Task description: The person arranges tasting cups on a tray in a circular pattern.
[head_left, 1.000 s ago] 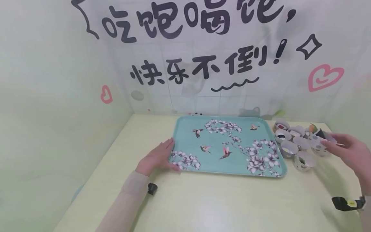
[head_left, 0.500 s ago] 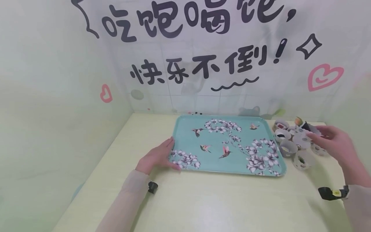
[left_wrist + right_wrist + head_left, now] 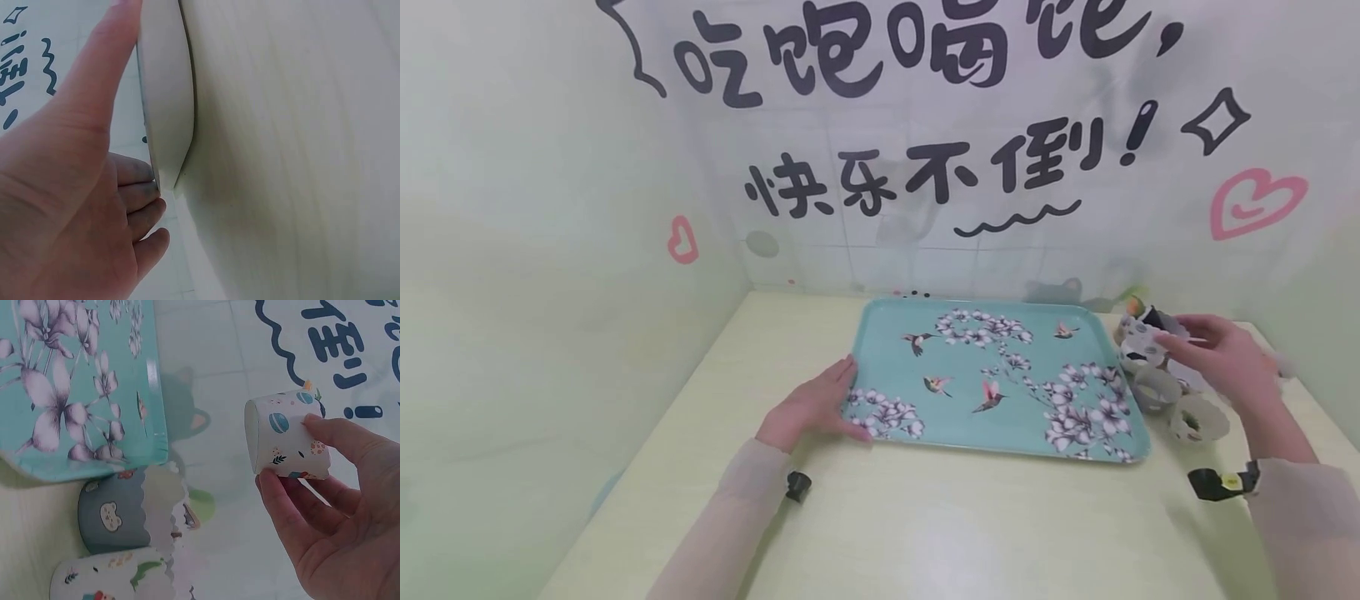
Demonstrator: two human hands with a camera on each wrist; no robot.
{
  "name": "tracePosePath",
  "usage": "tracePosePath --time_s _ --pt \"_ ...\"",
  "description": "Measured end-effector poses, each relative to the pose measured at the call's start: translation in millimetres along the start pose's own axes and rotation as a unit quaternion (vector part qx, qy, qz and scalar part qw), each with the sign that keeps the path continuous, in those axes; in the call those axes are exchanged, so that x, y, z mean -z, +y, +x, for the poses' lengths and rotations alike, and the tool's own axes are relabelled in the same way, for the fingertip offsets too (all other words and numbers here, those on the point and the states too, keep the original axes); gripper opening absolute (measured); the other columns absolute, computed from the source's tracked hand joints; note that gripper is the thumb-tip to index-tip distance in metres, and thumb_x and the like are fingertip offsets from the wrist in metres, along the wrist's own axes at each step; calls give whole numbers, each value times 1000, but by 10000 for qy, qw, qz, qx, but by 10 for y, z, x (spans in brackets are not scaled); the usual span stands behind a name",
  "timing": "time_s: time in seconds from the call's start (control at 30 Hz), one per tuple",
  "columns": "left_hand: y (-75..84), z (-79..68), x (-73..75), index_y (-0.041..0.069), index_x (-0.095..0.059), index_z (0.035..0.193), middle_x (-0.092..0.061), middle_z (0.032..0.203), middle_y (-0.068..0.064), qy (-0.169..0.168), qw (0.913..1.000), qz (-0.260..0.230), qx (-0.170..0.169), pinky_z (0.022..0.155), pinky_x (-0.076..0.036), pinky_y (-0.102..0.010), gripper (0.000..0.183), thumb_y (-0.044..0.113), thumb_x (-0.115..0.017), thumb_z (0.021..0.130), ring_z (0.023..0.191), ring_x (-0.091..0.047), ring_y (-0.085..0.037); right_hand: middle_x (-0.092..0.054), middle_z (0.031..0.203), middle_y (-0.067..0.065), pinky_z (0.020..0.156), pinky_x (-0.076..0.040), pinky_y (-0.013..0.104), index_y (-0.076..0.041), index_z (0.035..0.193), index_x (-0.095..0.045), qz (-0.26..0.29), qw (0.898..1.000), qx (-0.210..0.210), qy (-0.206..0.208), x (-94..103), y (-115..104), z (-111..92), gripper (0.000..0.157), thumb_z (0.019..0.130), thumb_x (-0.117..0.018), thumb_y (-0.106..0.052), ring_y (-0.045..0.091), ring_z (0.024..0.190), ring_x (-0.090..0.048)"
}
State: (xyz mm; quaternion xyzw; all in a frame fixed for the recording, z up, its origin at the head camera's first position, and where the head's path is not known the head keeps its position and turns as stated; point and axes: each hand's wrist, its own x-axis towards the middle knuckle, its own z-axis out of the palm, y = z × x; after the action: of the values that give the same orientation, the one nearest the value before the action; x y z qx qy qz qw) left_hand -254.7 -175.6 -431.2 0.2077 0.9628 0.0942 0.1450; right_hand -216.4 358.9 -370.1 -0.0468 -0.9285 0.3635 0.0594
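A turquoise tray (image 3: 891, 358) with printed flowers and birds lies flat on the table. My left hand (image 3: 805, 410) rests against its near left corner, fingers along the side and thumb by the front rim; the left wrist view shows this hand (image 3: 69, 169) touching the tray's pale underside edge (image 3: 169, 94). Above the cups to the tray's right, my right hand (image 3: 1228, 362) pinches a white patterned paper muffin cup (image 3: 284, 434) between thumb and fingers. Something orange and dark shows at its mouth; the kind cannot be told.
Several patterned paper cups stand close together beside the tray's right edge, among them a grey one (image 3: 109, 519) and a pale one (image 3: 1198, 421) nearest the front. Behind the table rises a wall sheet (image 3: 917, 250) with large black writing.
My right hand has moved left over the group of cups, closer to the tray, with the paper muffin cup still held. My left hand has stayed at the tray's corner.
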Motion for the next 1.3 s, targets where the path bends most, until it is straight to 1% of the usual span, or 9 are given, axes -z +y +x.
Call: tracePosePath --time_s 0.03,0.17,0.23,0.37,0.63,0.8,0.93,1.17,1.3 --pt "1 4 -5 1 -12 159 -6 169 -16 21 10000 9 -15 127 -22 -45 131 67 -79 68 157 -10 -32 -60 126 21 75 -50 30 4 142 -44 75 10000 1 -9 -25 -17 13 70 97 -59 -48 17 100 -65" --pt "12 18 -24 0 -13 159 -8 168 -17 45 9999 117 -60 127 -23 -44 132 69 -79 67 156 -12 -33 -57 111 -10 66 -49 15 2 142 -45 368 9993 20 -26 -117 -77 61 70 96 -62 -48 -23 80 -47" --pt "22 23 -28 0 -14 159 -9 168 -17 55 9998 183 -65 127 -23 -44 133 70 -79 66 156 -13 -33 -59 113 -5 64 -50 14 2 142 -45 434 9990 24 -48 -162 -115 75 70 96 -61 -49 -22 82 -46" --pt "57 19 -25 0 -15 159 -12 168 -17 80 9996 274 -61 127 -24 -43 133 70 -79 65 156 -16 -32 -53 135 26 65 -49 11 2 142 -44 463 9989 34 -119 -247 -211 115 71 97 -59 -50 -12 91 -45" --pt "81 23 7 -1 -16 158 -12 168 -18 117 9992 359 -130 127 -24 -43 134 71 -79 65 156 -16 -33 -53 134 22 69 -46 5 2 143 -44 830 9962 162 -209 -403 -412 258 70 96 -61 -48 -19 84 -48" --pt "58 42 19 -1 -15 158 -11 168 -17 162 9993 324 -88 127 -23 -43 134 70 -79 64 156 -15 -33 -56 134 23 75 -47 8 1 142 -46 881 9956 259 -176 -530 -567 372 71 95 -62 -49 5 100 -60" --pt "41 42 -9 -1 -13 159 -10 168 -17 49 9996 266 -24 127 -23 -43 135 69 -80 64 156 -15 -33 -54 139 25 89 -51 26 -1 145 -44 897 9955 101 -303 -651 -675 420 75 94 -61 -53 36 121 -57" --pt "31 37 -21 -1 -14 159 -11 168 -18 66 9996 282 -17 126 -25 -44 136 71 -79 63 156 -16 -34 -56 136 23 82 -53 21 -3 141 -49 1145 9923 214 -410 -876 -845 544 67 94 -64 -49 38 122 -57" --pt "16 41 -1 -1 -13 159 -10 168 -18 85 9995 300 3 126 -25 -44 136 71 -79 64 155 -15 -34 -55 136 23 95 -56 38 -2 142 -48 1307 9901 255 -454 -1032 -951 661 66 95 -65 -46 37 123 -57"
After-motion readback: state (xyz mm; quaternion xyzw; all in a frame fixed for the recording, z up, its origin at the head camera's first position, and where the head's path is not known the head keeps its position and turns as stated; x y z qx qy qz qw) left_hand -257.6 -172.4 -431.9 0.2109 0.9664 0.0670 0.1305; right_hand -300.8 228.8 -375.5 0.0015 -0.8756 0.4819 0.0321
